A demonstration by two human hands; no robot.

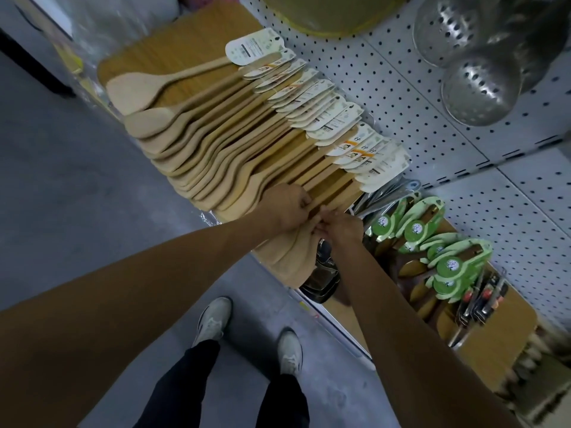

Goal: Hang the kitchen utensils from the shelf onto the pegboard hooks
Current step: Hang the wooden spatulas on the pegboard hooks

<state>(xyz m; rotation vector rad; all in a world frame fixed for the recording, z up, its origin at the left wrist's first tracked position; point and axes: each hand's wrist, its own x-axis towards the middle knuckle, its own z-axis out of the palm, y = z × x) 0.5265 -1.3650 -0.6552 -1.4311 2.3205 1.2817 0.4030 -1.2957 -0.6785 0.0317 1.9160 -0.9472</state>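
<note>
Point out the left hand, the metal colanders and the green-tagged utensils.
left hand (285,208), head view, back of the hand.
metal colanders (480,91), head view, lower colander's perforated bowl.
green-tagged utensils (448,265), head view, round green label.

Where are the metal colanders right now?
In the head view, the metal colanders hang at the upper right against the pegboard, above and right of the wooden spatulas laid along the shelf.

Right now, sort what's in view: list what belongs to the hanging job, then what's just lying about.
Job:
wooden spatulas on the shelf
pegboard
left hand and right hand, both on spatula handles

Lying about:
perforated metal ladles
green-tagged utensils
</note>
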